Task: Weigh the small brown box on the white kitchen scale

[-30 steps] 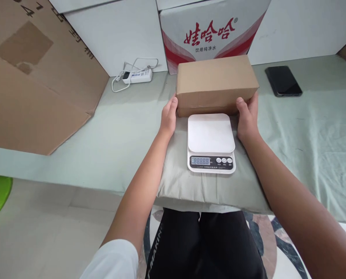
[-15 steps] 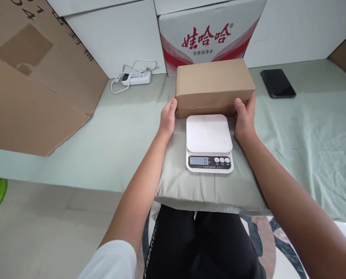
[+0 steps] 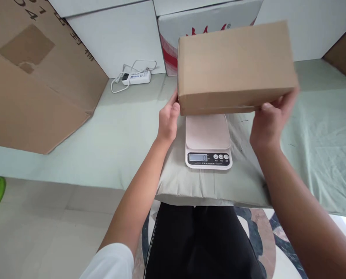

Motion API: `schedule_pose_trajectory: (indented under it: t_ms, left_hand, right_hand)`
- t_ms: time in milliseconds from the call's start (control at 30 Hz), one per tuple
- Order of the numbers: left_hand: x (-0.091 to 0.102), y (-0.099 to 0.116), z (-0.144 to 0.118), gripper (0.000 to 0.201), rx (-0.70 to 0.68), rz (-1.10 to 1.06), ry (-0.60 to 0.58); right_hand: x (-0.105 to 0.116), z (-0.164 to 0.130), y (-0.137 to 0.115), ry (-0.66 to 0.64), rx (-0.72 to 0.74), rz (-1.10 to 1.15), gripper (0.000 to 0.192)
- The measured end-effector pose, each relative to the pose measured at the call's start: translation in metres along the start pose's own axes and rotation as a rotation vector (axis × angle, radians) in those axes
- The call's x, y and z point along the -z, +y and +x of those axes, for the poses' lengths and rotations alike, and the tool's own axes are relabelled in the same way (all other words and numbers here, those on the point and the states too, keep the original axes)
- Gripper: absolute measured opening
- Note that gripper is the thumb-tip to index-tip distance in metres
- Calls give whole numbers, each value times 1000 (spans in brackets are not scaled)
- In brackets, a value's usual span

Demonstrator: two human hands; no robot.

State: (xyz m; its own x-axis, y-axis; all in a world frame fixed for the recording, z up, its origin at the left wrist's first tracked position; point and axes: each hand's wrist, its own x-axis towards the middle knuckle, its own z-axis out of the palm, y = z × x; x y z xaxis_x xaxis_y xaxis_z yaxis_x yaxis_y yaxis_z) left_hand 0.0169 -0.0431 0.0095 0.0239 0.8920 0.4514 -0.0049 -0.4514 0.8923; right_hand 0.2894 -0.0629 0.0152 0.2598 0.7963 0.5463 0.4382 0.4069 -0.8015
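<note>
Cardboard box [image 3: 233,66] is gripped at both ends by the left hand [image 3: 167,123] and right hand [image 3: 270,122]. Fingers clasp it above a white scale [image 3: 208,141].

Scale [image 3: 208,142] display reading "0", digits "04" printed on the large leaning cardboard sheet [image 3: 30,73]

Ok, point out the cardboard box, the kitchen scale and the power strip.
cardboard box [image 3: 233,62], head view, middle of its top face
kitchen scale [image 3: 208,131], head view, weighing platform
power strip [image 3: 137,77], head view, white body
</note>
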Motion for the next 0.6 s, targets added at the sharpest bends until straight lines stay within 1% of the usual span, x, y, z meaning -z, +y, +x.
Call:
schedule_pose_trajectory:
  t_ms: [67, 133, 167, 233, 300, 400, 533, 600]
  left_hand:
    - [0, 17, -20, 82, -21, 6, 20]
    - [3, 26, -41, 80, -31, 8, 43]
    - [5, 28, -51, 78, -28, 9, 49]
    - [10, 29, -69, 76, -2, 8, 53]
    - [14, 28, -82, 74, 34, 7, 51]
    - [16, 26, -91, 70, 58, -12, 56]
    - [12, 26, -91, 67, 90, -31, 84]
    - [9, 26, -90, 67, 106, -26, 83]
  right_hand:
    - [13, -17, -10, 47, 116, 120, 88]
    - [22, -38, -17, 34, 197, 195, 95]
    - [24, -48, -18, 19, 205, 201, 100]
    - [28, -66, -18, 11, 163, 190, 109]
    - [30, -78, -15, 13, 107, 172, 109]
    - [32, -83, -12, 2, 106, 189, 100]
    - [30, -77, -10, 8, 61, 219, 99]
    - [27, -73, -8, 10, 69, 226, 94]
